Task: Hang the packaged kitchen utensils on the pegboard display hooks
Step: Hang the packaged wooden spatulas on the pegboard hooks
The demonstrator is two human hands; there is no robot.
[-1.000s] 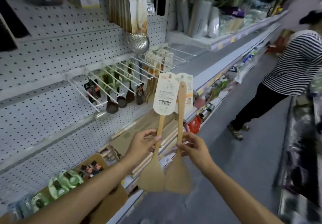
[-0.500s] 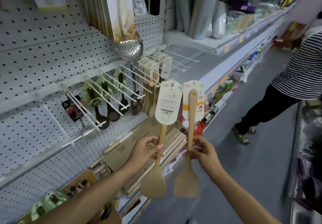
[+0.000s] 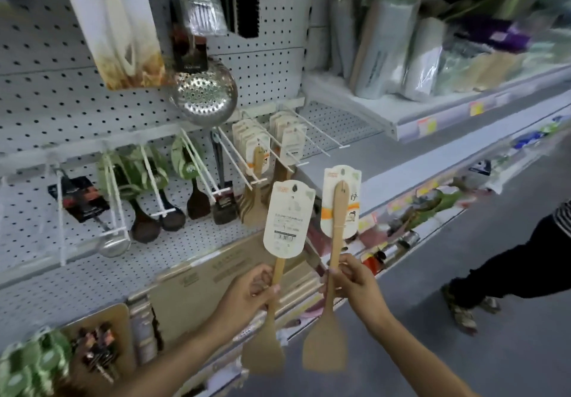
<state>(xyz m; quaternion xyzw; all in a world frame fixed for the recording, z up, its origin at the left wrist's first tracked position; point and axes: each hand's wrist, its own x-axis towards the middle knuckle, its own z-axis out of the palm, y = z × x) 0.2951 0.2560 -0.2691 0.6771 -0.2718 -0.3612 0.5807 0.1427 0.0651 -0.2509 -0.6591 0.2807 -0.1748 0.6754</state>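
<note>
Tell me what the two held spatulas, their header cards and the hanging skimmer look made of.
The spatulas: pale tan and matte, probably unvarnished wood or bamboo. Their header cards: printed cream card, one barcoded, likely paperboard. The skimmer: shiny, perforated silver bowl, apparently steel.

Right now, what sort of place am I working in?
Most likely a shop's kitchenware aisle. A pegboard carries rows of hooks hung with carded utensils, shelf edges bear price tags, and each hand, left and right, holds a packaged wooden spatula by its handle.
</note>
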